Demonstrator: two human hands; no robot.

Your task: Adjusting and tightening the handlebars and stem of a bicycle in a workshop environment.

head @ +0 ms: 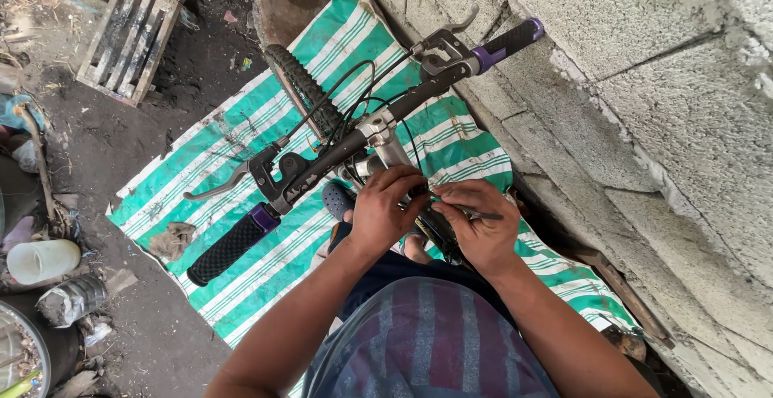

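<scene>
Striped tarp (241, 148) spread under bicycle handlebar (362, 136). Frame below stem gripped by left hand (378, 213), steadying; thin tool (475, 214) pinched between right hand (479, 233) fingertips.

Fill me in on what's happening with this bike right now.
A person stands over a bicycle parked on a green and white striped tarp beside a block wall. Both hands work close together on the frame just below the handlebar. The left hand grips the frame area, and the right hand pinches a thin dark tool or cable; which one it is cannot be told. The front wheel points away, and the purple and black grips are untouched.
</scene>
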